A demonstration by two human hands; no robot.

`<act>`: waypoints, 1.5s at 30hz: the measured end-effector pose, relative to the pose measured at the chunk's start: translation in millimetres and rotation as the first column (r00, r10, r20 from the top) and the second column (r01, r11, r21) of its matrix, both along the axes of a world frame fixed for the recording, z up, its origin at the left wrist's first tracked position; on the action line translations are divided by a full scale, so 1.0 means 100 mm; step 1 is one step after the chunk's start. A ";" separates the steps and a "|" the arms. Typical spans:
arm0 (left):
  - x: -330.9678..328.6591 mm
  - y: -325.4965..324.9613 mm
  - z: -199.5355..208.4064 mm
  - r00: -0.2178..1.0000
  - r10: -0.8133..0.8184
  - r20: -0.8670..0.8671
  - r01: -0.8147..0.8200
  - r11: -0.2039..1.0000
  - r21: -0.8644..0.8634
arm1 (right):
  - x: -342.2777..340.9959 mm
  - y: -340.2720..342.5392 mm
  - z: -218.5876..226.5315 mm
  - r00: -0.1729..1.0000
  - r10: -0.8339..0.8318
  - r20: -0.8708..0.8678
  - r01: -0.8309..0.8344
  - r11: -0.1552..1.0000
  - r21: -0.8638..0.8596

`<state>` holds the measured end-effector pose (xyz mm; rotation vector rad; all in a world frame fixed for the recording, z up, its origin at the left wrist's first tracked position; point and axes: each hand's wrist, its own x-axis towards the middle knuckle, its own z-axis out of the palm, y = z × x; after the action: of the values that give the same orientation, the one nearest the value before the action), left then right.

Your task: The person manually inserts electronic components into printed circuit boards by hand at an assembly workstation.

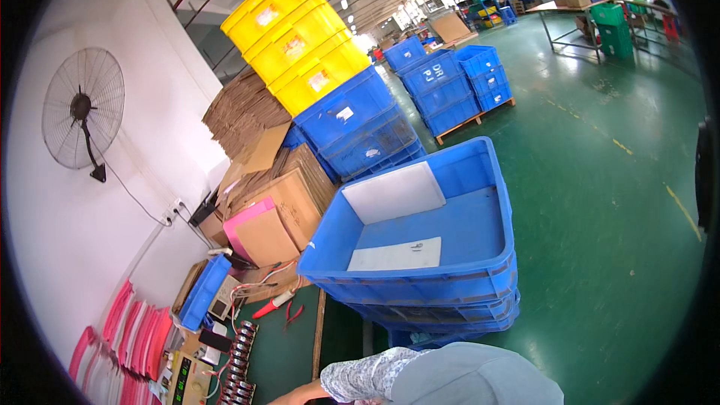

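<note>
My right arm, in a grey short sleeve and a patterned arm cover [367,375], crosses the lower edge toward the workbench. Past the cuff, bare skin of my right hand or wrist [301,394] shows. Its fingers are cut off, so what they hold or touch cannot be told. My left hand is out of view. Closest to the right hand is the green bench top [281,356], where a row of dark round metal-rimmed parts [238,360] stands. Red-handled pliers [293,315] and a red-and-white soldering iron or similar tool [274,304] lie farther back.
Beside the bench stands a stack of big blue crates [405,289]; the top one holds white sheets [396,255]. A yellow instrument [187,382], a blue tray [206,292] and pink foam strips [142,337] line the wall. Cardboard [274,202] and yellow crates [296,41] rise behind.
</note>
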<state>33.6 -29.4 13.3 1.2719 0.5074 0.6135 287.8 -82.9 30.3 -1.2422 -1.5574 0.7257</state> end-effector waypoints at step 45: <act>0.30 0.73 -0.03 0.985 0.170 -0.030 -0.173 0.976 -0.129 | 0.47 1.19 0.93 0.704 -0.521 0.482 0.310 0.837 0.451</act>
<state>63.2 43.3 10.7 1.1172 0.6675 0.7015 334.8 35.7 123.4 -1.5658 -1.6848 -0.2737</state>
